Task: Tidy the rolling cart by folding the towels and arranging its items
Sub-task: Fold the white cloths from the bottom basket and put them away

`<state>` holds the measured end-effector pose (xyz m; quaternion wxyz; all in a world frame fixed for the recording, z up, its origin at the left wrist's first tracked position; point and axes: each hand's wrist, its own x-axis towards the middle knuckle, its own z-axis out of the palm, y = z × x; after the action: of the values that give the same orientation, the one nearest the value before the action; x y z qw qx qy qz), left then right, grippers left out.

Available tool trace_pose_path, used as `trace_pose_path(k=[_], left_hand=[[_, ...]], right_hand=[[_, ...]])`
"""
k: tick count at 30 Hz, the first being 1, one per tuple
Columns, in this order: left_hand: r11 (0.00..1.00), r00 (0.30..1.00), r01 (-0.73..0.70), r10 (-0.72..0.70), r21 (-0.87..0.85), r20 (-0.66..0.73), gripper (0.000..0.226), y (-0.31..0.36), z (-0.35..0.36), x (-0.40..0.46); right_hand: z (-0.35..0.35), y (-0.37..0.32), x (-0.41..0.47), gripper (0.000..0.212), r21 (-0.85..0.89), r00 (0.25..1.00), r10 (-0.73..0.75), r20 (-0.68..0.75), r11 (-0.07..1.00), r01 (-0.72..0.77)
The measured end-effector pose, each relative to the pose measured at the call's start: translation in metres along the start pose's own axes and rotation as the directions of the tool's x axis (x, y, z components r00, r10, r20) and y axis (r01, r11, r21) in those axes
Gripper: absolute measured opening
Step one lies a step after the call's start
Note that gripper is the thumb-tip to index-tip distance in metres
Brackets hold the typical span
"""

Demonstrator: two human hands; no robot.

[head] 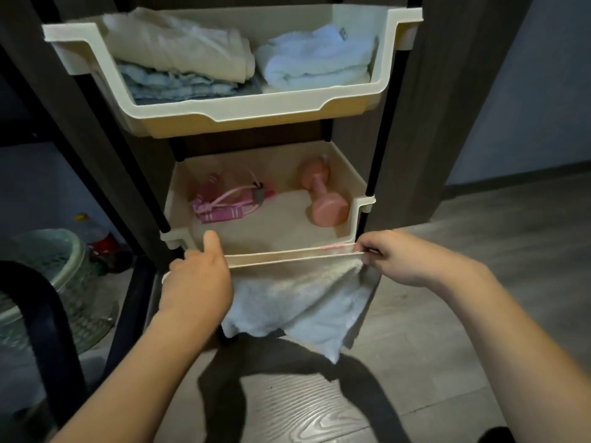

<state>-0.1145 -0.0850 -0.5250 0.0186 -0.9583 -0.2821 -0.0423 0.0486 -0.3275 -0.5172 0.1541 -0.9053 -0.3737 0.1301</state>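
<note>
Pale blue towel (297, 302) hung stretched between both hands in front of the cart's middle tray (348, 177), its top edge pulled taut, probably to square it for folding. The left hand (198, 282) gripped one corner with curled fingers; the right hand (388, 254) pinched the other. Folded towels (243, 59) filled the top tray (224, 107), while the middle one, holding a skipping rope (227, 199) and dumbbell (323, 193), kept open room along its front.
</note>
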Motion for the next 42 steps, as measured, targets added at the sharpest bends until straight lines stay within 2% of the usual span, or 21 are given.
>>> trace_pose_path(k=[4, 10, 12, 14, 16, 17, 19, 20, 21, 24, 26, 27, 28, 30, 32, 34, 36, 38, 40, 42], left_hand=[[0.999, 1.000, 0.006, -0.006, 0.053, 0.002, 0.014, 0.005, -0.005, 0.003], [0.999, 0.995, 0.014, -0.018, -0.043, -0.098, 0.013, 0.008, -0.008, 0.006], [0.999, 0.990, -0.037, 0.041, 0.026, -0.137, 0.020, 0.009, -0.012, 0.007], [0.985, 0.976, -0.172, 0.172, 0.012, -0.137, 0.026, 0.011, -0.022, 0.008], [0.918, 0.947, -0.320, 0.313, -0.233, -0.067, 0.024, 0.014, -0.030, 0.007], [0.849, 0.930, -0.346, 0.367, -0.400, -0.024, 0.026, 0.014, -0.033, 0.007], [0.691, 0.904, -0.285, 0.425, -0.665, 0.054, 0.034, 0.013, -0.038, 0.007], [0.653, 0.901, -0.259, 0.429, -0.711, 0.065, 0.033, 0.012, -0.039, 0.008], [0.665, 0.905, -0.264, 0.421, -0.699, 0.059, 0.032, 0.011, -0.038, 0.010], [0.798, 0.915, -0.338, 0.402, -0.500, 0.023, 0.038, 0.012, -0.032, 0.013], [0.783, 0.908, -0.348, 0.417, -0.515, 0.020, 0.046, 0.014, -0.032, 0.012], [0.704, 0.891, -0.334, 0.453, -0.626, 0.033, 0.048, 0.015, -0.035, 0.010], [0.566, 0.854, -0.308, 0.519, -0.765, 0.040, 0.046, 0.018, -0.040, 0.006], [0.210, 0.713, -0.199, 0.701, -0.957, 0.006, 0.035, 0.027, -0.052, -0.008], [-0.059, 0.611, -0.098, 0.784, -0.993, -0.106, 0.030, 0.041, -0.062, -0.021], [-0.185, 0.603, -0.033, 0.780, -0.982, -0.167, 0.029, 0.052, -0.062, -0.028], [-0.181, 0.660, -0.016, 0.737, -0.983, -0.147, 0.026, 0.056, -0.061, -0.027], [-0.061, 0.757, -0.108, 0.642, -0.992, -0.122, 0.027, 0.050, -0.060, -0.020], [0.164, 0.845, -0.208, 0.526, -0.964, -0.093, 0.036, 0.039, -0.056, -0.009], [0.403, 0.902, -0.248, 0.427, -0.881, -0.059, 0.040, 0.027, -0.050, 0.003]], right_hand=[[-0.002, 0.006, -0.003, 0.021, 0.035, 0.999, -0.006, -0.042, 0.999, 0.007], [-0.003, 0.015, -0.006, 0.027, 0.062, 0.974, 0.053, -0.220, 0.997, -0.040], [-0.001, 0.018, -0.006, 0.032, 0.110, 0.959, 0.111, -0.261, 0.990, -0.085], [0.003, 0.030, -0.003, 0.032, 0.179, 0.930, 0.231, -0.286, 0.966, -0.185], [0.007, 0.048, -0.001, 0.017, 0.199, 0.899, 0.306, -0.313, 0.947, -0.253], [0.009, 0.056, -0.001, 0.008, 0.244, 0.898, 0.318, -0.302, 0.937, -0.250], [0.014, 0.063, -0.003, 0.006, 0.426, 0.928, 0.316, -0.196, 0.880, -0.210], [0.015, 0.064, -0.003, 0.005, 0.490, 0.944, 0.297, -0.145, 0.850, -0.192], [0.017, 0.064, -0.004, 0.005, 0.512, 0.955, 0.272, -0.120, 0.841, -0.175], [0.021, 0.059, -0.001, 0.012, 0.477, 0.965, 0.236, -0.113, 0.865, -0.155], [0.025, 0.053, 0.005, 0.016, 0.421, 0.964, 0.227, -0.138, 0.895, -0.150], [0.029, 0.051, 0.008, 0.017, 0.391, 0.964, 0.225, -0.143, 0.907, -0.153], [0.032, 0.048, 0.011, 0.019, 0.366, 0.962, 0.226, -0.150, 0.917, -0.159], [0.038, 0.042, 0.017, 0.020, 0.397, 0.958, 0.241, -0.155, 0.903, -0.164], [0.041, 0.036, 0.022, 0.022, 0.559, 0.957, 0.260, -0.126, 0.816, -0.148], [0.041, 0.031, 0.024, 0.023, 0.692, 0.959, 0.265, -0.102, 0.712, -0.123], [0.038, 0.029, 0.023, 0.014, 0.725, 0.964, 0.242, -0.114, 0.683, -0.086], [0.031, 0.025, 0.018, 0.009, 0.751, 0.975, 0.184, -0.123, 0.660, -0.030], [0.020, 0.017, 0.010, 0.015, 0.811, 0.991, 0.086, -0.106, 0.584, 0.036], [0.006, 0.002, 0.002, 0.016, 0.854, 0.994, -0.060, -0.090, 0.509, 0.108]])
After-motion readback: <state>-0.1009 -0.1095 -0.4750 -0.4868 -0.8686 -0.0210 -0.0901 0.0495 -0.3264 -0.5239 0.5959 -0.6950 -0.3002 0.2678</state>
